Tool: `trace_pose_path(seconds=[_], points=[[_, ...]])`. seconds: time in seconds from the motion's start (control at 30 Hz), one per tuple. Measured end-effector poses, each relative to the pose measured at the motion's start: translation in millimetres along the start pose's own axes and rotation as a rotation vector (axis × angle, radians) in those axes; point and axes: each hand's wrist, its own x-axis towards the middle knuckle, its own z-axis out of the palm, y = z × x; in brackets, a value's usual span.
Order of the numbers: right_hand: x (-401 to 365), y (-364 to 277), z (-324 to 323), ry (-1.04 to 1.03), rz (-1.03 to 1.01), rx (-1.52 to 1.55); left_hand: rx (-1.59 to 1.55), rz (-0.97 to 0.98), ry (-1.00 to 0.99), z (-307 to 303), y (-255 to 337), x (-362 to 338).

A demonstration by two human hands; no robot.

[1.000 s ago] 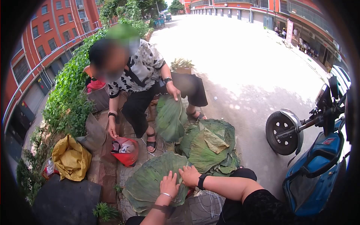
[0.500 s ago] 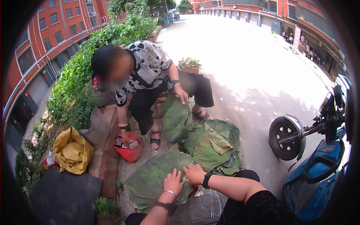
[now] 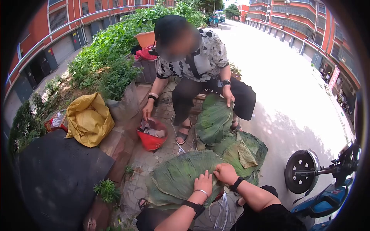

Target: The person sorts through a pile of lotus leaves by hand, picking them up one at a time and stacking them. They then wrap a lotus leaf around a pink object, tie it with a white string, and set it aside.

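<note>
A large green-brown lotus leaf (image 3: 181, 165) lies spread across my lap. My left hand (image 3: 203, 182) rests on it, fingers stretched out. Just to the right, my right hand (image 3: 226, 173) has its fingers curled and closed on the leaf near its edge. Beyond it lies a pile of lotus leaves (image 3: 231, 153) with a dry yellowish piece (image 3: 246, 154) on top. A person sitting opposite holds up another lotus leaf (image 3: 214, 118) in one hand (image 3: 229, 96). That person's other hand (image 3: 148, 109) is at a red bag (image 3: 152, 141) with pale and dark pieces inside.
A yellow sack (image 3: 89, 120) and a dark flat sheet (image 3: 61, 177) lie on the left. White strings (image 3: 221, 211) hang beside my legs. A blue electric scooter (image 3: 327, 200) stands at the right, its front wheel (image 3: 301, 171) towards the leaves. Green plants (image 3: 104, 54) border the paving.
My view has shifted, so the scene sits further right. My right hand's fingers have curled in on the leaf. The other person's hand has risen from inside the red bag to its rim.
</note>
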Motion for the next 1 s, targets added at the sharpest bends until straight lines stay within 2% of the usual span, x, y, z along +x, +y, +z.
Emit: trace_pose_path(seconds=[0.2,0.4,0.8,0.9,1.0], points=[[11.9,3.5,5.4,-0.053,0.024,-0.023,-0.04,-0.012,-0.018,2.2,-0.2,-0.5],[15.8,10.0,8.1,-0.168,0.143,0.07,-0.067,-0.016,-0.019,2.4,-0.9,-0.9],[7.2,9.0,15.3,-0.101,0.134,-0.044,-0.066,0.033,-0.034,-8.7,-3.0,-6.4],[2.3,7.0,8.7,-0.072,0.063,-0.011,-0.053,0.04,-0.047,-11.8,-2.1,-6.9],[-4.6,5.2,2.8,-0.052,0.078,0.056,-0.035,0.048,-0.051,-16.3,-2.8,-5.1]])
